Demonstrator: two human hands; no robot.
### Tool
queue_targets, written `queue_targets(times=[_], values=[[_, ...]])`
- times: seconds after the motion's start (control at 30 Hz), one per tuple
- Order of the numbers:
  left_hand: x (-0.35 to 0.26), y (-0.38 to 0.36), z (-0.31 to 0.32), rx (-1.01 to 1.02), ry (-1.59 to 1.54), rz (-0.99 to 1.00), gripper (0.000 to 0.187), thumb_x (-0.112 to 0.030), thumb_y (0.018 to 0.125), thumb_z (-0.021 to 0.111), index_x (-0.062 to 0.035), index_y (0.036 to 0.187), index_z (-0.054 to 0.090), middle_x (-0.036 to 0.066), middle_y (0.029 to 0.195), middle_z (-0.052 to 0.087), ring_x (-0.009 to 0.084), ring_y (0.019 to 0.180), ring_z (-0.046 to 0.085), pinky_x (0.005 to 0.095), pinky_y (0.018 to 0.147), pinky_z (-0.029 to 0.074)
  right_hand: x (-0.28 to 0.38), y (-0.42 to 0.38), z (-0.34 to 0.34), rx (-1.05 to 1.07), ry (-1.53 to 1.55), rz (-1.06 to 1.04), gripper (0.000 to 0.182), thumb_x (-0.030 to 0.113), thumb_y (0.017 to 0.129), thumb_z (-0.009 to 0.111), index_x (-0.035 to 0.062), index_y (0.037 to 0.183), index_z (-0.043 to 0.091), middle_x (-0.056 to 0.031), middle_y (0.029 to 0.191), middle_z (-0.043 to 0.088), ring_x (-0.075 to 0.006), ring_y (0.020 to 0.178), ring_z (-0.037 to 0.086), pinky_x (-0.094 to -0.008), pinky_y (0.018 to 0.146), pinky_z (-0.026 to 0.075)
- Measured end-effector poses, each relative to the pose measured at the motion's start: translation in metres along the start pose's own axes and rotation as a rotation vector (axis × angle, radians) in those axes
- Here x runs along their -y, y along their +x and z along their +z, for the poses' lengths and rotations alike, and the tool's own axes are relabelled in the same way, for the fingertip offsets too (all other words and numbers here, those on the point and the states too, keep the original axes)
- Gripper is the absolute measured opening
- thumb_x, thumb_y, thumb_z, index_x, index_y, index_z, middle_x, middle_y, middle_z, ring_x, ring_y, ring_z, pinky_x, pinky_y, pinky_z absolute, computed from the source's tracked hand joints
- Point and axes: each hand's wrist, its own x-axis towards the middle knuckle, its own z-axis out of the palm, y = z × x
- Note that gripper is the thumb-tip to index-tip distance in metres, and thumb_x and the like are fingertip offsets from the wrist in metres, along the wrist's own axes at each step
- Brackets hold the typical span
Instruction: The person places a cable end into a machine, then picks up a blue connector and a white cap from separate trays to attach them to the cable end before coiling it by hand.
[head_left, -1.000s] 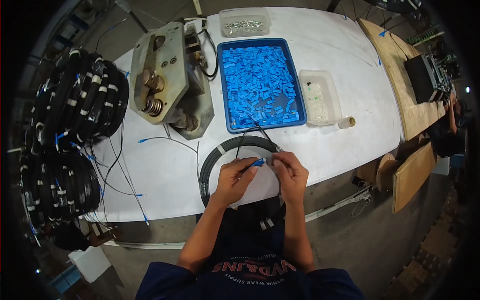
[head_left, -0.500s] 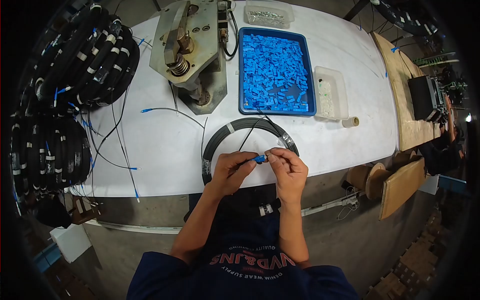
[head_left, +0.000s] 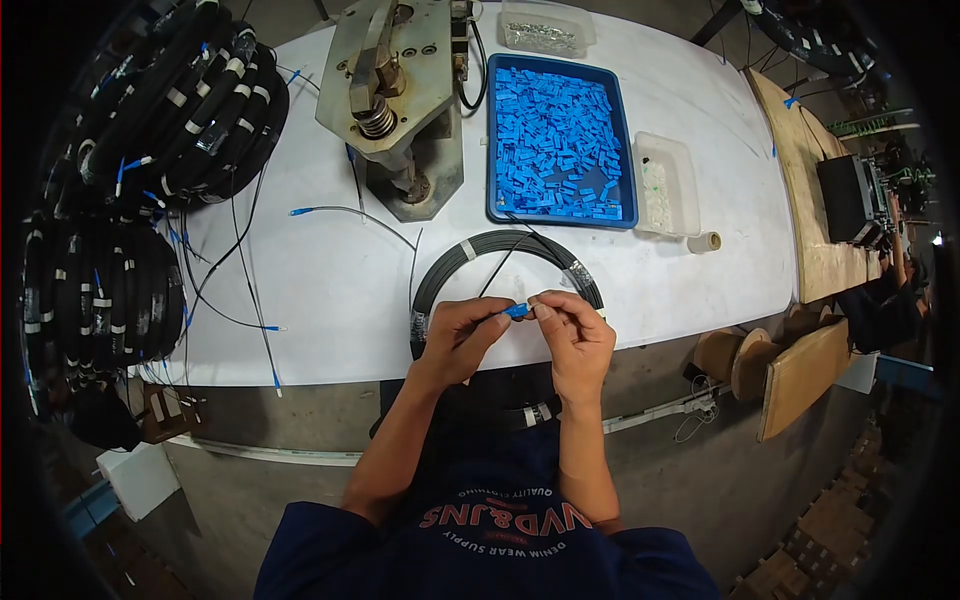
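Note:
My left hand (head_left: pixel 462 338) is closed, its thumb and fingers pinching a blue fibre-optic cable connector (head_left: pixel 517 310). At the connector's right end, my right hand (head_left: pixel 575 345) is closed too, with thumb and fingertips on a small pale cap (head_left: pixel 533 304); the fingers partly cover it. Both hands are over the near side of a coil of black cable (head_left: pixel 440 272), which lies on the white table and is bound with tape. A thin black cable rises from the coil beside my left hand.
A blue tray (head_left: pixel 492 150) of blue connector housings stands behind the coil. Clear boxes (head_left: pixel 690 205) with small parts, a small roll (head_left: pixel 705 242) and a metal press (head_left: pixel 400 110) are around it. Cable coils (head_left: pixel 110 290) are piled left. At far right, a person is partly visible.
The view has shifted slightly, so the press, tray and coil appear a little farther right. Both hands keep their pinch at the connector, with only slight finger movement.

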Motion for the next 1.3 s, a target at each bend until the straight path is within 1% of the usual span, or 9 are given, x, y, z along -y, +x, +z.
queue_targets(times=[0.37, 0.57, 0.8, 0.87, 0.93, 0.97, 1.03, 1.1, 1.3], values=[[0.001, 0.002, 0.001, -0.007, 0.037, -0.016, 0.019, -0.007, 0.095, 0.061, 0.0044, 0.107, 0.071, -0.002, 0.064, 0.055, 0.0016, 0.056, 0.042, 0.0223, 0.047, 0.030, -0.004, 0.004, -0.004, 0.025, -0.002, -0.034, 0.017, -0.008, 0.092, 0.063, -0.0105, 0.109, 0.064, -0.0148, 0.108, 0.066, -0.0186, 0.097, 0.067, -0.0259, 0.086, 0.054], [0.010, 0.010, 0.002, -0.014, 0.108, 0.057, 0.021, -0.009, 0.096, 0.061, 0.0039, 0.110, 0.070, -0.002, 0.060, 0.052, 0.0027, 0.053, 0.040, 0.0230, 0.047, 0.031, -0.006, 0.010, -0.006, 0.035, -0.007, -0.019, 0.018, -0.007, 0.092, 0.063, -0.0105, 0.110, 0.064, -0.0149, 0.107, 0.067, -0.0181, 0.097, 0.067, -0.0259, 0.087, 0.053], [0.007, 0.010, 0.009, 0.004, 0.023, -0.029, 0.025, -0.012, 0.099, 0.057, 0.0037, 0.115, 0.069, -0.003, 0.066, 0.055, 0.0017, 0.059, 0.041, 0.0224, 0.050, 0.033, -0.009, 0.007, 0.005, -0.114, 0.080, 0.022, 0.030, -0.005, 0.093, 0.064, -0.0104, 0.122, 0.058, -0.0150, 0.108, 0.067, -0.0175, 0.099, 0.067, -0.0260, 0.089, 0.053], [0.002, 0.010, 0.011, -0.007, -0.018, -0.032, 0.026, -0.012, 0.100, 0.056, 0.0037, 0.116, 0.068, -0.003, 0.068, 0.056, 0.0013, 0.060, 0.042, 0.0220, 0.051, 0.033, -0.013, 0.005, 0.004, -0.100, 0.072, 0.032, 0.031, -0.005, 0.093, 0.064, -0.0103, 0.123, 0.058, -0.0150, 0.109, 0.067, -0.0175, 0.101, 0.066, -0.0262, 0.090, 0.053], [-0.011, 0.010, 0.012, 0.003, -0.003, -0.157, 0.026, -0.012, 0.100, 0.053, 0.0024, 0.113, 0.070, -0.005, 0.070, 0.056, 0.0016, 0.064, 0.043, 0.0207, 0.057, 0.035, -0.014, 0.002, 0.004, -0.085, 0.063, 0.041, 0.032, -0.005, 0.092, 0.065, -0.0103, 0.124, 0.058, -0.0150, 0.110, 0.066, -0.0175, 0.103, 0.066, -0.0264, 0.090, 0.053], [-0.011, 0.010, 0.013, 0.002, -0.003, -0.157, 0.026, -0.012, 0.100, 0.053, 0.0024, 0.113, 0.070, -0.005, 0.070, 0.056, 0.0016, 0.064, 0.043, 0.0207, 0.057, 0.035, -0.014, 0.001, 0.006, -0.097, 0.044, 0.038, 0.034, -0.006, 0.092, 0.065, -0.0103, 0.124, 0.058, -0.0152, 0.111, 0.066, -0.0177, 0.104, 0.065, -0.0267, 0.091, 0.053], [-0.011, 0.011, 0.015, -0.032, -0.006, -0.145, 0.028, -0.015, 0.101, 0.052, 0.0010, 0.114, 0.070, -0.008, 0.066, 0.048, 0.0017, 0.062, 0.039, 0.0213, 0.055, 0.031, -0.013, 0.000, 0.011, -0.110, 0.026, 0.035, 0.035, -0.006, 0.092, 0.065, -0.0103, 0.125, 0.057, -0.0154, 0.112, 0.066, -0.0179, 0.105, 0.065, -0.0271, 0.092, 0.053], [-0.009, 0.011, 0.015, -0.032, 0.014, -0.141, 0.029, -0.017, 0.101, 0.051, 0.0008, 0.114, 0.070, -0.008, 0.066, 0.048, 0.0018, 0.062, 0.039, 0.0213, 0.055, 0.031, -0.010, 0.000, 0.016, -0.151, -0.020, 0.036, 0.036, -0.005, 0.091, 0.067, -0.0093, 0.125, 0.059, -0.0135, 0.109, 0.068, -0.0153, 0.100, 0.066, -0.0254, 0.091, 0.053], [-0.009, 0.011, 0.013, -0.011, 0.054, -0.151, 0.031, -0.019, 0.102, 0.049, -0.0007, 0.117, 0.069, -0.007, 0.065, 0.048, 0.0020, 0.061, 0.039, 0.0211, 0.055, 0.032, -0.013, 0.002, 0.011, -0.112, -0.050, 0.000, 0.033, -0.007, 0.091, 0.065, -0.0096, 0.124, 0.060, -0.0138, 0.108, 0.068, -0.0141, 0.099, 0.066, -0.0246, 0.090, 0.054]])
